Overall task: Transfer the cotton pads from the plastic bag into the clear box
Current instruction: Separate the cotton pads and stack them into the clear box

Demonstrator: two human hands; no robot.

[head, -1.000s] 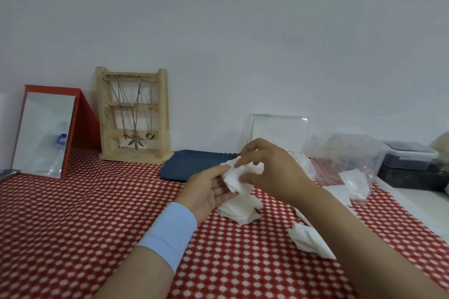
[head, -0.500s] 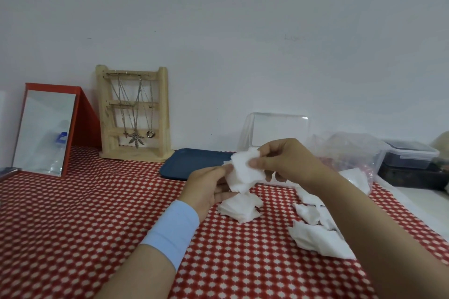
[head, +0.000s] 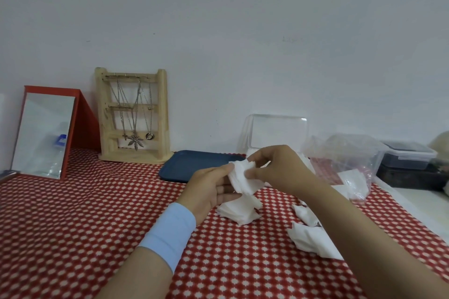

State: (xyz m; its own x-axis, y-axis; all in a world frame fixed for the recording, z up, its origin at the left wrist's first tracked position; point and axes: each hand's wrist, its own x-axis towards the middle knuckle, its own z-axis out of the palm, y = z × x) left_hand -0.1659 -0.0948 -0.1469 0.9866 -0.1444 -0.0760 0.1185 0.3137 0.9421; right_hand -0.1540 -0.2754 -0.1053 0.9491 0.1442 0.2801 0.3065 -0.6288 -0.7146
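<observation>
Your left hand (head: 209, 189) and right hand (head: 274, 167) both pinch the pad stack (head: 243, 181), fingers clamped on it, just in front of the box (head: 277, 133). Box sits straight behind the stack, right hand nearer. Bag (head: 345, 153) right of box.

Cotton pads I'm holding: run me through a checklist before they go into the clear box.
1. Secure hold on cotton pads by left grip and right grip: ok.
2. Held stack squared up: not ok, edges uneven.
3. Lid of clear box raised: ok.
4. Room inside box: cannot tell, right grip hides it.
5. All loose pads picked off tablecloth: not ok.
</observation>
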